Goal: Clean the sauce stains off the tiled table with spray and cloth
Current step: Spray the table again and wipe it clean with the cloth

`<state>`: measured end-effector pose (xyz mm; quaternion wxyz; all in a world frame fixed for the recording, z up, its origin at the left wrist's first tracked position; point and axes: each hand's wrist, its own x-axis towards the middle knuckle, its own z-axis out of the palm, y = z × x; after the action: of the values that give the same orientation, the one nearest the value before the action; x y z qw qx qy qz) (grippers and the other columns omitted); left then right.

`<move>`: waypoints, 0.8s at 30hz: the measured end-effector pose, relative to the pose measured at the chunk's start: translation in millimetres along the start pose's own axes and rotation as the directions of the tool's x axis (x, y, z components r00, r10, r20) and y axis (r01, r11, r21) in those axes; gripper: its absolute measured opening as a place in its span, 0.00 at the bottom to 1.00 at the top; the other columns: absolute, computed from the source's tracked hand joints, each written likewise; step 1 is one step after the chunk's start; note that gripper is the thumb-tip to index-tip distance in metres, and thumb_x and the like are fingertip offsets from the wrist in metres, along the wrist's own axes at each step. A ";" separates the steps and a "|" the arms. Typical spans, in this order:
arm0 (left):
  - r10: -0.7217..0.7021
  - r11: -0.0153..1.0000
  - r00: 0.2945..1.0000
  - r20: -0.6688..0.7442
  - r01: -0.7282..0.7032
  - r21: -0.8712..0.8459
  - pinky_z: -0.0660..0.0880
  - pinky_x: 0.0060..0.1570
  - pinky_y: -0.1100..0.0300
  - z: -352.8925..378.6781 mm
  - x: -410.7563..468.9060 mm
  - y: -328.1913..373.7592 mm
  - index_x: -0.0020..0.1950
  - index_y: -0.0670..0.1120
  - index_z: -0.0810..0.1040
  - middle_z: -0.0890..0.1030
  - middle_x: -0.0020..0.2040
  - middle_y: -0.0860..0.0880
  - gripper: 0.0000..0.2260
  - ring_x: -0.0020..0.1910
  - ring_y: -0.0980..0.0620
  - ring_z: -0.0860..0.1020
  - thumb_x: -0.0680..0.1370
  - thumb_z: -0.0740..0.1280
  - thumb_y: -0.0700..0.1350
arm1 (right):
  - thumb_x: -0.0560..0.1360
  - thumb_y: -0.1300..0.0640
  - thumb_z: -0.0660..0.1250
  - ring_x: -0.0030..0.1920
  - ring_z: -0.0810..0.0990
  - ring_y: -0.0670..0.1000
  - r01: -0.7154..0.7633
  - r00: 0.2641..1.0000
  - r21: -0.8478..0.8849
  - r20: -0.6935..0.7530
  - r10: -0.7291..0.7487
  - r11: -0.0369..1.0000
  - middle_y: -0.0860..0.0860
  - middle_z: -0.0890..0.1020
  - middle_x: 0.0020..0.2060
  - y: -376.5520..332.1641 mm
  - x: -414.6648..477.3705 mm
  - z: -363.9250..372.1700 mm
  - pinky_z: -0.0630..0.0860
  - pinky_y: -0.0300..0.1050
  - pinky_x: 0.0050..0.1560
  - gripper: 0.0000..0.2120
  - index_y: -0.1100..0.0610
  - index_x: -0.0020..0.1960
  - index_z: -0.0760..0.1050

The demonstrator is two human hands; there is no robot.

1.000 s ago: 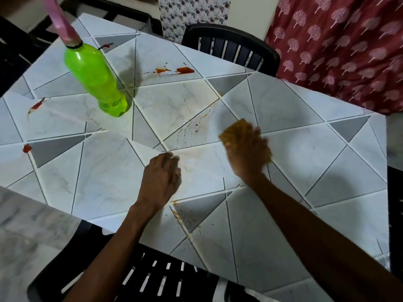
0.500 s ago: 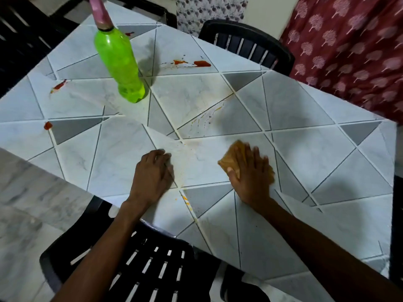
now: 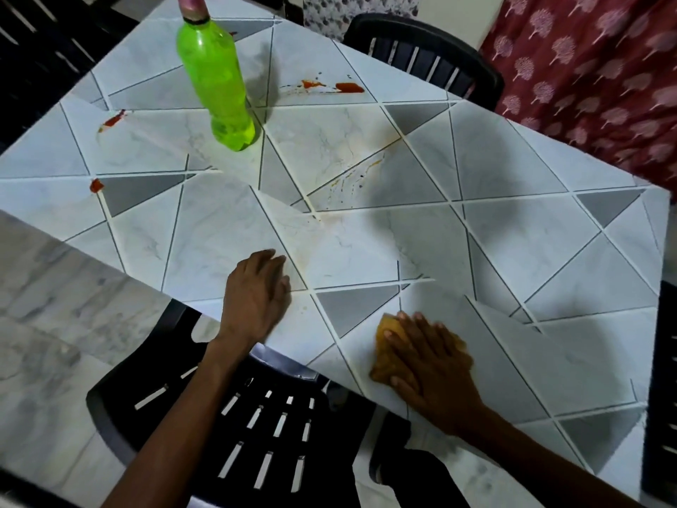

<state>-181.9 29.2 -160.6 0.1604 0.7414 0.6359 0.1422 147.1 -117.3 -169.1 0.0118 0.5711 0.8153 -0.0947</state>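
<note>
My right hand [image 3: 430, 364] presses a yellow-orange cloth [image 3: 389, 341] flat onto the tiled table [image 3: 531, 251] near its front edge, fingers spread over it. My left hand [image 3: 256, 291] rests on the table to the left, fingers loosely curled, holding nothing. A green spray bottle [image 3: 216, 82] with a pink top stands at the far left. Red sauce stains lie behind the bottle [image 3: 350, 87], left of it [image 3: 111, 121] and at the left edge [image 3: 96, 185]. Faint orange specks [image 3: 351, 177] mark the middle tiles.
A black plastic chair [image 3: 256, 416] stands under the front edge between my arms. Another black chair [image 3: 428, 56] sits at the far side. A red patterned curtain [image 3: 593, 67] hangs at the right. Marble floor [image 3: 55, 306] shows at the left.
My right hand has dragged the cloth from the middle tiles back toward the front edge. My left hand has stayed in place on the table.
</note>
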 end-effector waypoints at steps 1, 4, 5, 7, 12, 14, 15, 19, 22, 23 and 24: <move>-0.001 1.000 1.000 0.007 0.001 -0.011 0.75 0.54 0.50 -1.2 -0.1 0.6 0.64 0.44 0.79 0.76 0.66 0.45 0.17 0.56 0.41 0.77 0.78 0.63 0.48 | 0.80 0.38 0.57 0.81 0.56 0.59 -0.052 0.999 0.014 0.002 0.052 0.999 0.54 0.59 0.81 -8.8 15.9 0.9 0.63 0.66 0.74 0.31 0.50 0.80 0.63; 0.002 0.999 0.999 0.049 0.001 -0.045 0.75 0.56 0.50 -5.3 1.6 -2.4 0.65 0.45 0.79 0.76 0.67 0.46 0.19 0.57 0.41 0.76 0.78 0.58 0.48 | 0.79 0.37 0.55 0.81 0.55 0.60 -0.167 0.985 0.022 -0.039 0.168 0.986 0.54 0.57 0.82 -60.0 99.9 0.3 0.56 0.65 0.77 0.33 0.49 0.81 0.60; 0.004 0.998 0.998 0.059 -0.001 -0.056 0.74 0.57 0.50 -5.4 2.8 -4.7 0.65 0.45 0.79 0.76 0.67 0.46 0.20 0.58 0.41 0.76 0.78 0.57 0.48 | 0.79 0.36 0.53 0.81 0.54 0.60 -0.174 0.984 0.035 -0.042 0.175 0.984 0.54 0.55 0.82 -76.9 129.9 -0.4 0.53 0.65 0.78 0.34 0.48 0.82 0.57; -0.006 0.996 0.997 0.074 0.013 -0.090 0.73 0.60 0.50 -3.9 3.0 -6.6 0.66 0.45 0.78 0.75 0.68 0.46 0.21 0.60 0.41 0.75 0.77 0.57 0.47 | 0.80 0.35 0.50 0.81 0.52 0.61 -0.191 0.980 0.062 -0.042 0.193 0.980 0.54 0.54 0.82 -98.1 171.1 -4.3 0.50 0.65 0.78 0.34 0.47 0.82 0.53; -0.026 0.988 0.997 0.070 0.037 -0.148 0.72 0.63 0.50 -3.5 -1.0 0.9 0.66 0.43 0.78 0.75 0.68 0.45 0.21 0.63 0.41 0.74 0.77 0.56 0.46 | 0.81 0.38 0.55 0.82 0.54 0.57 -0.095 0.992 0.062 -0.072 0.099 0.994 0.52 0.54 0.82 -73.8 104.8 -1.4 0.56 0.62 0.78 0.32 0.47 0.82 0.55; -0.055 0.988 0.996 0.066 0.064 -0.142 0.70 0.63 0.52 -1.8 -1.5 3.3 0.66 0.43 0.78 0.75 0.68 0.45 0.20 0.62 0.42 0.74 0.77 0.57 0.48 | 0.81 0.39 0.58 0.80 0.58 0.57 -0.104 0.990 0.045 -0.085 0.108 0.994 0.52 0.58 0.82 -42.9 37.6 5.1 0.60 0.62 0.76 0.31 0.48 0.80 0.61; -0.084 0.985 0.995 0.057 0.091 -0.145 0.70 0.63 0.52 -1.2 -0.5 4.7 0.65 0.43 0.78 0.75 0.68 0.45 0.21 0.62 0.42 0.74 0.78 0.58 0.49 | 0.80 0.39 0.59 0.80 0.59 0.58 -0.110 0.991 0.029 -0.076 0.111 0.994 0.53 0.58 0.81 -24.7 3.5 7.3 0.62 0.63 0.75 0.31 0.49 0.80 0.63; -0.124 0.975 0.991 0.060 0.132 -0.179 0.68 0.64 0.53 -0.1 -3.0 11.6 0.66 0.43 0.78 0.75 0.68 0.45 0.21 0.64 0.42 0.72 0.79 0.58 0.51 | 0.79 0.38 0.60 0.81 0.57 0.59 -0.152 0.987 -0.022 0.045 0.152 0.988 0.54 0.56 0.82 19.4 -82.0 6.7 0.65 0.67 0.71 0.33 0.51 0.80 0.60; -0.108 0.977 0.991 0.084 0.121 -0.175 0.68 0.65 0.51 -1.6 -4.6 10.9 0.68 0.43 0.77 0.73 0.70 0.44 0.21 0.66 0.41 0.71 0.79 0.58 0.50 | 0.79 0.38 0.59 0.80 0.58 0.60 -0.169 0.986 0.013 0.010 0.169 0.985 0.55 0.58 0.81 0.2 -57.5 7.6 0.62 0.67 0.73 0.33 0.51 0.80 0.61; -0.099 0.980 0.991 0.090 0.112 -0.163 0.68 0.65 0.50 -1.9 -5.3 9.1 0.68 0.43 0.76 0.73 0.70 0.43 0.21 0.66 0.41 0.71 0.79 0.58 0.49 | 0.79 0.37 0.60 0.80 0.59 0.61 -0.141 0.990 0.025 -0.008 0.141 0.990 0.55 0.59 0.81 -15.5 -34.8 7.5 0.62 0.66 0.74 0.33 0.50 0.80 0.62; -0.084 0.984 0.992 0.092 0.097 -0.151 0.68 0.64 0.50 -2.5 -4.5 7.1 0.68 0.43 0.76 0.73 0.70 0.43 0.20 0.65 0.40 0.71 0.79 0.58 0.49 | 0.79 0.37 0.60 0.80 0.59 0.61 -0.097 0.995 0.025 -0.027 0.098 0.995 0.55 0.59 0.81 -33.1 -7.0 6.4 0.60 0.65 0.75 0.33 0.49 0.80 0.62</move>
<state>-177.2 23.9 -155.4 0.2510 0.7024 0.6485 0.1520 118.0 -135.8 -169.8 -0.0019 0.6118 0.7853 -0.0954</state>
